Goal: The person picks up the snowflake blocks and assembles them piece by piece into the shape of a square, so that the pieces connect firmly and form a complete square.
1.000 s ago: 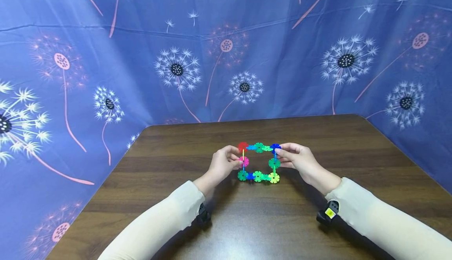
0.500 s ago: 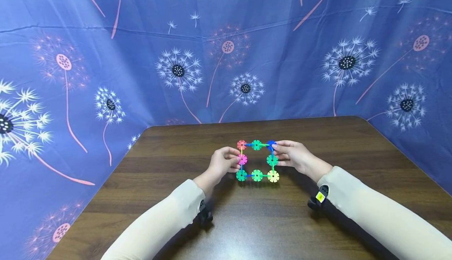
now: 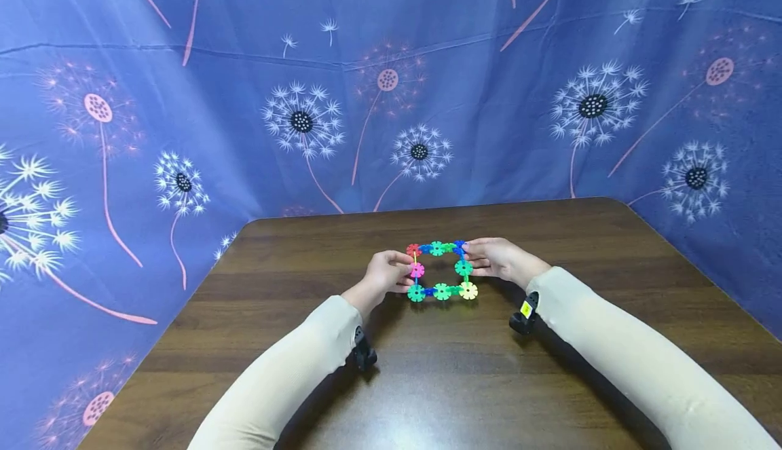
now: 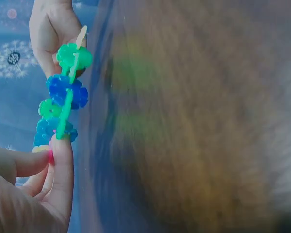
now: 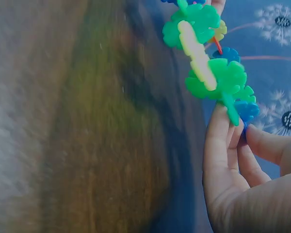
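Note:
A square frame of interlocking plastic snowflake discs (image 3: 442, 292) is held up over the table between both hands in the head view. Its discs are green, blue, red, pink and yellow, joined by others set crosswise, around an open middle. My left hand (image 3: 386, 273) pinches the left side at the pink disc (image 3: 417, 270), thumb and fingers on it in the left wrist view. On the far right corner, my right hand (image 3: 497, 258) pinches the blue disc (image 3: 460, 247). A yellow disc (image 5: 198, 56) forms the near right corner, seen edge-on in the right wrist view.
The dark brown wooden table (image 3: 318, 246) reaches back to a blue curtain (image 3: 489, 144) printed with dandelions. Black devices are strapped to the left wrist (image 3: 363, 351) and the right wrist (image 3: 524, 314), over pale sleeves.
The frame has shifted slightly away and to the left and changed its tilt. The right hand and forearm have moved left with it. Both hands keep their grip.

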Available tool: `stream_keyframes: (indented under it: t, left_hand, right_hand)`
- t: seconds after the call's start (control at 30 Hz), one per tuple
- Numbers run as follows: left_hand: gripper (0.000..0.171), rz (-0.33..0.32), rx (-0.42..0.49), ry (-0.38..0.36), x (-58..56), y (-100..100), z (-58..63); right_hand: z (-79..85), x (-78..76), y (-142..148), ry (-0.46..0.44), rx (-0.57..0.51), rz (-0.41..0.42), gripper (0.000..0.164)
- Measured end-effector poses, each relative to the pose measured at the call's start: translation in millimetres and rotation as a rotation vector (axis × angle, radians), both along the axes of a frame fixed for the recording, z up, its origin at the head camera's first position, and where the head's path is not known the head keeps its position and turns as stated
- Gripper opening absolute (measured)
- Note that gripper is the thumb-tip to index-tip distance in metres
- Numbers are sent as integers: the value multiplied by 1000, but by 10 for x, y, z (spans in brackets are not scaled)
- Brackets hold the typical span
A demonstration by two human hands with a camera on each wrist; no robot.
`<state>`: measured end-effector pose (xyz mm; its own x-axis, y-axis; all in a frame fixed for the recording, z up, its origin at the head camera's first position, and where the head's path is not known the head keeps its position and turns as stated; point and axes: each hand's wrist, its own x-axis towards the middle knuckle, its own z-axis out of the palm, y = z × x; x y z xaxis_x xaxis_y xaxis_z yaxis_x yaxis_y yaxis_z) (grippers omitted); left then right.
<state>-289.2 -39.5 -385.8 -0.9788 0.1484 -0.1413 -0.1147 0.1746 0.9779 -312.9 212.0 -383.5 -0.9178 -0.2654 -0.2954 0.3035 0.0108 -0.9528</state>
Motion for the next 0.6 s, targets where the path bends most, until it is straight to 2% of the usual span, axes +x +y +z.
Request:
stream_keyframes:
  t: [0.1, 0.37, 0.6]
  left_hand:
    - [16, -4, -29, -26, -67, 15, 2]
    - [17, -12, -65, -81, -202, -9, -65]
    - [18, -26, -80, -103, -260, -28, -177]
  right_hand:
    - [-24, -71, -5, -5, 14, 9, 9]
    - [-113, -199, -71, -5, 134, -24, 33]
    - [-178, -247, -75, -10, 191, -47, 29]
